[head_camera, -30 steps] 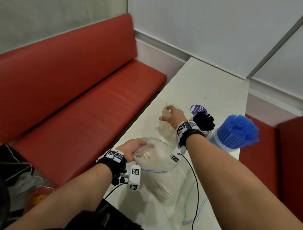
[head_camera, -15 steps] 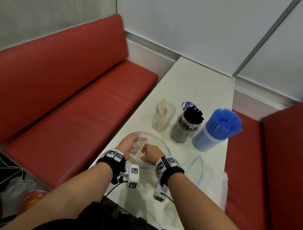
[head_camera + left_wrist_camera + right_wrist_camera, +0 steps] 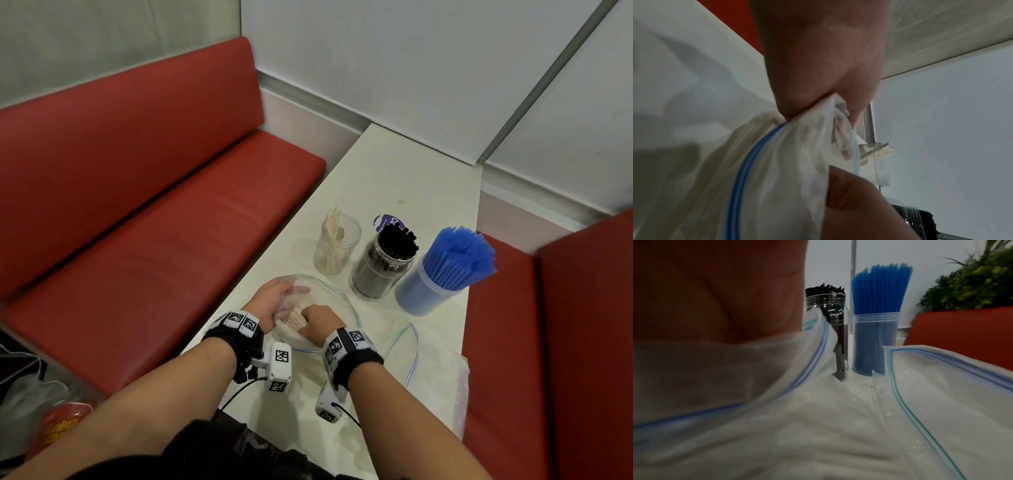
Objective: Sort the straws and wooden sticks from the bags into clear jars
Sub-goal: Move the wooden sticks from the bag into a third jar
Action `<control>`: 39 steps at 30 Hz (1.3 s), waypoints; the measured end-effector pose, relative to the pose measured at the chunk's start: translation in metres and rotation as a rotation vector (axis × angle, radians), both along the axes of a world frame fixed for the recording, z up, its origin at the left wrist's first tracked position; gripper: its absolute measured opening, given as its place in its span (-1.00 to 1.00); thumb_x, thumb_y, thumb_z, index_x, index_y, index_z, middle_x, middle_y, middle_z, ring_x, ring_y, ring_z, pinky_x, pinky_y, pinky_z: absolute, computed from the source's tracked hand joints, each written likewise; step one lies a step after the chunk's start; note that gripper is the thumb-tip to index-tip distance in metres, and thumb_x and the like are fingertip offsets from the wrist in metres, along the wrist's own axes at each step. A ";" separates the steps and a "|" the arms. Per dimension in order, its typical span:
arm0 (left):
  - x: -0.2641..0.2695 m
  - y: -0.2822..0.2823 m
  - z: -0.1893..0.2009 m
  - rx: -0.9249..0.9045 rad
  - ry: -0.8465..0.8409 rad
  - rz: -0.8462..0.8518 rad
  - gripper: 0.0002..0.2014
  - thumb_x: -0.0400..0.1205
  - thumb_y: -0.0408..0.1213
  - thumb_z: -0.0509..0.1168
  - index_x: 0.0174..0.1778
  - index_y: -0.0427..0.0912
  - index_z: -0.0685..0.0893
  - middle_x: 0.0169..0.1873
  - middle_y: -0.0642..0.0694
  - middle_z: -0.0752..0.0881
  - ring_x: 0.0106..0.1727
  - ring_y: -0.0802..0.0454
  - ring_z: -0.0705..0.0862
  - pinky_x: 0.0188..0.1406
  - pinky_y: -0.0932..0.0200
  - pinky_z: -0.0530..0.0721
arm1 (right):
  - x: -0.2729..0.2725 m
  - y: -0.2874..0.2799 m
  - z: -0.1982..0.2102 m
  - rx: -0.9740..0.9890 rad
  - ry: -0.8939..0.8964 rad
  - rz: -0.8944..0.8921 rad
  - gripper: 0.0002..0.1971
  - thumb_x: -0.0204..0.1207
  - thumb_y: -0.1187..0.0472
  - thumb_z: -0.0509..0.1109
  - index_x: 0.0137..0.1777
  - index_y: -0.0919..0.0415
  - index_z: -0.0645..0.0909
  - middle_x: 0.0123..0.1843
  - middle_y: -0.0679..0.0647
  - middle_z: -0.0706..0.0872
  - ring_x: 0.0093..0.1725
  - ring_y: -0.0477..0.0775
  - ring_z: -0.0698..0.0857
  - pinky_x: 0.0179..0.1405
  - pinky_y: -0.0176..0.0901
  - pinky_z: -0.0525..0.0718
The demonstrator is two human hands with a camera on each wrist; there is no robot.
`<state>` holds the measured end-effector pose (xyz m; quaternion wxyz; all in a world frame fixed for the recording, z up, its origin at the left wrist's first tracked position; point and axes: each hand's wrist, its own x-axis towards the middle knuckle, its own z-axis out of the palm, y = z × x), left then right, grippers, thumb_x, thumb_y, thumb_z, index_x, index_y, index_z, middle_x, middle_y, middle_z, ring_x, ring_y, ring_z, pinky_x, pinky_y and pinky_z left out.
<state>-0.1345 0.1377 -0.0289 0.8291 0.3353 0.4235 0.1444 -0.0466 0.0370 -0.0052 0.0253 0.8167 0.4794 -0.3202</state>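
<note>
Purple lid (image 3: 388, 222), behind my jar of black straws (image 3: 383, 263), centre right of the head view: white letters, I read only "Ch"; the rest is hidden.
Red packet (image 3: 63, 426), lower left corner: yellow lettering, too blurred for me to read.
Wrist bands (image 3: 241, 322): black-and-white square code markers, no words.

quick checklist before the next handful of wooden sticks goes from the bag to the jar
1. Bag mouth held open: ok. The left hand grips the rim of the zip bag.
2. Sticks in hand: ok, it seems. The right hand is inside the bag, curled round a bundle of wooden sticks; how firm the grip is, cannot tell.
3. Stick jar upright with room: ok, only a few sticks in it.
4. Path to that jar: ok, it stands just beyond the bag.
5. Black straw jar and blue straw jar close beside the target: not ok, an elbow could knock them.
</note>
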 end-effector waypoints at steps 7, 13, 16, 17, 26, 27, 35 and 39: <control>0.007 0.011 -0.003 0.200 0.223 -0.048 -0.74 0.76 -0.22 0.21 0.33 -0.25 0.52 -0.04 -0.19 0.78 -0.59 0.03 0.52 -0.67 0.29 0.44 | 0.019 -0.001 0.015 0.066 0.049 -0.069 -0.68 0.68 0.21 0.37 0.34 0.38 0.56 0.37 0.30 0.66 0.38 0.29 0.60 0.27 -0.04 0.51; 0.009 0.010 -0.005 0.329 0.301 -0.090 -0.77 0.70 -0.36 0.25 0.28 -0.22 0.56 -0.10 -0.16 0.70 -0.21 -0.02 0.66 -0.30 0.12 0.63 | 0.023 0.001 0.028 0.146 0.171 -0.164 -0.79 0.61 0.30 0.39 0.18 0.39 0.64 0.22 0.27 0.74 0.25 0.27 0.66 0.27 0.05 0.61; 0.010 0.008 -0.004 0.328 0.327 -0.102 -0.79 0.68 -0.42 0.24 0.23 -0.24 0.55 -0.13 -0.20 0.68 -0.28 -0.05 0.63 -0.40 0.12 0.58 | 0.031 -0.001 0.040 0.260 0.290 -0.242 -0.87 0.63 0.38 0.32 0.11 0.34 0.65 0.18 0.32 0.78 0.14 0.28 0.73 0.22 0.16 0.70; 0.010 0.007 -0.004 0.333 0.347 -0.100 -0.80 0.67 -0.42 0.24 0.21 -0.26 0.56 -0.10 -0.22 0.67 -0.28 -0.06 0.62 -0.41 0.12 0.58 | 0.035 0.000 0.047 0.316 0.337 -0.272 -0.89 0.64 0.41 0.29 0.06 0.30 0.63 0.14 0.34 0.79 0.07 0.28 0.75 0.16 0.19 0.74; 0.008 0.002 -0.014 0.267 0.415 0.004 -0.69 0.62 -0.45 0.22 0.29 -0.31 0.60 0.02 -0.25 0.69 -0.05 -0.17 0.66 0.02 -0.10 0.73 | 0.107 0.040 0.140 0.952 0.383 -0.437 -0.80 0.67 0.41 0.25 -0.05 0.10 0.58 -0.08 0.20 0.77 -0.09 0.17 0.77 -0.12 0.02 0.78; 0.006 0.004 -0.013 0.256 0.410 0.009 -0.66 0.61 -0.46 0.22 0.31 -0.29 0.59 0.03 -0.24 0.69 -0.04 -0.16 0.67 0.06 -0.12 0.74 | 0.114 0.046 0.149 1.045 0.364 -0.480 -0.78 0.65 0.41 0.24 -0.06 0.06 0.58 -0.08 0.17 0.77 -0.10 0.13 0.76 -0.14 -0.03 0.76; -0.006 0.000 0.012 0.216 0.289 -0.195 -0.55 0.66 -0.36 0.30 0.47 0.00 0.46 0.05 -0.22 0.67 -0.34 -0.02 0.66 -0.56 0.30 0.62 | 0.126 0.079 0.116 1.091 0.320 -0.599 -0.89 0.72 0.28 0.26 0.19 0.20 0.55 0.06 -0.01 0.72 0.13 0.10 0.74 0.25 0.15 0.70; -0.012 0.006 0.017 0.267 0.301 -0.272 -0.56 0.70 -0.31 0.27 0.50 0.04 0.43 -0.01 -0.14 0.66 -0.38 0.03 0.61 -0.39 0.23 0.58 | 0.123 0.081 0.087 0.886 0.362 -0.581 -0.50 0.74 0.35 0.24 0.64 0.08 0.32 0.50 0.18 0.57 0.45 0.15 0.61 0.48 0.07 0.55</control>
